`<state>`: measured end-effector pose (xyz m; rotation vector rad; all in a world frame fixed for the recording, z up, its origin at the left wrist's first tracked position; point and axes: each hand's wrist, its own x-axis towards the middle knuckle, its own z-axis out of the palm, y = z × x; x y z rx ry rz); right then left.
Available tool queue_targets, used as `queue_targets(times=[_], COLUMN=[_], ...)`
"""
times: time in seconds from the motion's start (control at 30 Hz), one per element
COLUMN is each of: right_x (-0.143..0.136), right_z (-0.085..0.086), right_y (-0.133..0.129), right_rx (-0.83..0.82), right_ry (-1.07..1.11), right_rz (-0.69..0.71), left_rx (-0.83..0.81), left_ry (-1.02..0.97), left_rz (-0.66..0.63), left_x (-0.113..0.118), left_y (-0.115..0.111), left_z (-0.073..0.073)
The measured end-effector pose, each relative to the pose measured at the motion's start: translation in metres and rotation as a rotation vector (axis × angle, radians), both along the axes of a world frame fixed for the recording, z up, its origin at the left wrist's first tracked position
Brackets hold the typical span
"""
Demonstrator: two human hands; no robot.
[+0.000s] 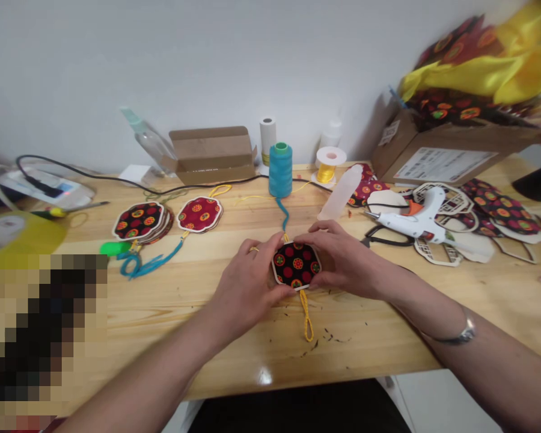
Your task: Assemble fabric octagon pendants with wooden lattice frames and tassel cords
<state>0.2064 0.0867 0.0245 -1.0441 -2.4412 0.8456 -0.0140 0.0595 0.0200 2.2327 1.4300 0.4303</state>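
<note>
1. Head view is showing a small black fabric ornament [296, 264] near the front middle of the pale, grained wooden surface [365, 349]; its cloth is carrying plain dark red dots and orange, red and green flower-like rounds, and a pale, softly notched rim is framing it.
2. Both hands are pinching it: the left hand [252, 273], wearing a ring, is gripping the left edge with its thumb along the near side, while the right hand [349, 258] is curling its fingers over the far right edge, thumb below.
3. A yellow braided cord loop [307, 319] is lying out from the near edge; a teal thread strand [283, 210] is running from the far edge toward a ribbed teal thread spool [280, 171]. Whether strand and spool are joining is unclear.
4. Fingers are covering parts of the rim, and the underside is staying out of sight. Coarse pixel blocks are masking the lower left corner.
5. Leftward, a glossy red scalloped ornament [199, 214] is lying beside a stack of black scalloped ornaments [137, 222]. Rightward, a smooth white plastic glue gun [417, 222] is resting among pale openwork frames [437, 251].
</note>
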Motion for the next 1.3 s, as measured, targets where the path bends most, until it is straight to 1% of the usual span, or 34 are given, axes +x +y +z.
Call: queue_targets(times=[0.17, 0.37, 0.63, 1.07, 1.3], right_x=[-0.0006, -0.002, -0.0017, -0.0001, 0.0007], right_z=[0.0, -0.0001, -0.0002, 0.0057, 0.0049], right_y=[0.0002, 0.0001, -0.0001, -0.0011, -0.0016], right_rx=[0.012, 0.021, 0.004, -0.042, -0.026], right_ry=[-0.004, 0.0, 0.023, 0.032, 0.063], right_rz=[0.003, -0.001, -0.002, 0.027, 0.043], left_rx=[0.008, -0.035, -0.034, -0.079, -0.058], left_ry=[0.009, 0.025, 0.007, -0.035, -0.047], left_rz=[-0.012, 0.019, 0.022, 0.005, -0.02], left_x=[-0.0003, 0.0008, 0.0014, -0.0018, -0.0013], left_y=[0.0005, 0.0006, 0.0016, 0.0022, 0.0029], left_z=[0.0002, 0.0023, 0.0028, 0.0019, 0.004])
